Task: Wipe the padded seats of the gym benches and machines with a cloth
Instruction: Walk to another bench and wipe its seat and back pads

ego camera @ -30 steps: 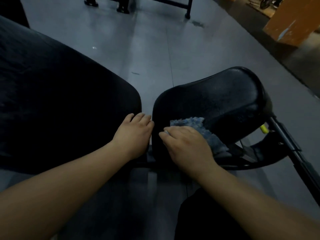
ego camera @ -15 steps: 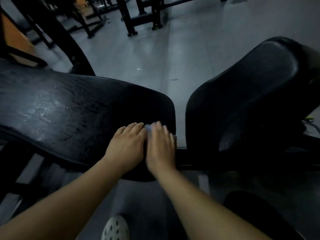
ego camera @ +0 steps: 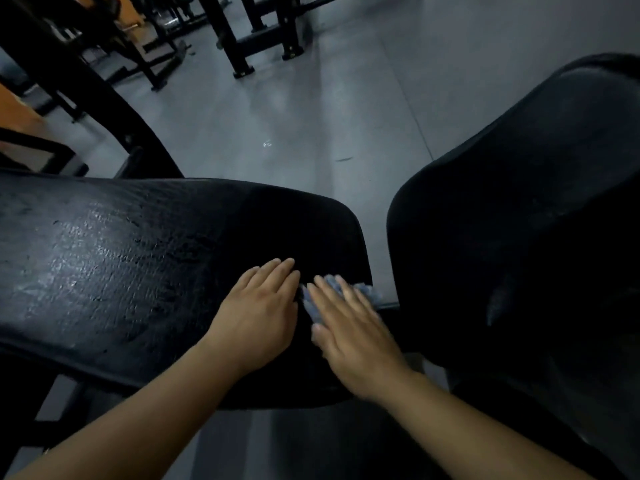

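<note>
Grey gym floor (ego camera: pixel 346 109) shows between two black pads, with dark machine frames (ego camera: pixel 242 36) beyond. The right hand (ego camera: pixel 353 327) lies flat, fingers straight, pressing the blue cloth (ego camera: pixel 365 291) onto the near right end of the long pad (ego camera: pixel 121 271); the left hand (ego camera: pixel 259 317) rests just beside it, also flat and holding nothing. From the cloth the pad's long axis runs off to the left, so most of its length lies past the left hand, which would likely have to shift first, while the seat pad (ego camera: pixel 536 237) stands apart on the right.
</note>
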`<state>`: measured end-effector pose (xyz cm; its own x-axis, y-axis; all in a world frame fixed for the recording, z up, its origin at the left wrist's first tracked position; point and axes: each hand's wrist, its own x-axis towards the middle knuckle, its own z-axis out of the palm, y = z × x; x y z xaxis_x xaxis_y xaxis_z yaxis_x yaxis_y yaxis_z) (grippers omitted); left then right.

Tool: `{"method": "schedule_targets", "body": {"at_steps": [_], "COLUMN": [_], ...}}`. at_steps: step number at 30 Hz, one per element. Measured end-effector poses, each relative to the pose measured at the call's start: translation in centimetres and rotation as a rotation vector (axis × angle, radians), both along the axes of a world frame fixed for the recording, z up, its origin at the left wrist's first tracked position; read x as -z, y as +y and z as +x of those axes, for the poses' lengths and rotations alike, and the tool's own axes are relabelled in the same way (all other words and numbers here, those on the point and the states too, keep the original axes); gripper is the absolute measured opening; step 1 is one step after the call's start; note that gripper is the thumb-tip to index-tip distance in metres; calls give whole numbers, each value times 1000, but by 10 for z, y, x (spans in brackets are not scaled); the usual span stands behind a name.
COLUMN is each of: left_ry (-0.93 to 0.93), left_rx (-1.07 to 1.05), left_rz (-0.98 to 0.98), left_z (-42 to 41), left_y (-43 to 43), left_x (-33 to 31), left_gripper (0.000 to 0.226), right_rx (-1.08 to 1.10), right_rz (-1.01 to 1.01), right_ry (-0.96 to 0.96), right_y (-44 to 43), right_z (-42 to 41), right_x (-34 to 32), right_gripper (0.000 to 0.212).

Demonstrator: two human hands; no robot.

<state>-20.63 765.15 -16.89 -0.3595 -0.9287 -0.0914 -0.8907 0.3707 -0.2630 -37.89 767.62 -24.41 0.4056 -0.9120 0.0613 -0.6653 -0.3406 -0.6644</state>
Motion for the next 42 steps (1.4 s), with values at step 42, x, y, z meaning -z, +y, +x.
{"method": "schedule_targets", "body": {"at_steps": [42], "left_ry": [-28], "left_rx": [-59], "left_rz": [48], "left_z": [55], "left_y": [-56], "left_x": [-34], "left_gripper": [78], "right_rx": [-32], "right_rz": [-50], "right_ry": [-73], "right_y": [-103], "right_z": [67], "right_x": [-26], "right_gripper": [62]}}
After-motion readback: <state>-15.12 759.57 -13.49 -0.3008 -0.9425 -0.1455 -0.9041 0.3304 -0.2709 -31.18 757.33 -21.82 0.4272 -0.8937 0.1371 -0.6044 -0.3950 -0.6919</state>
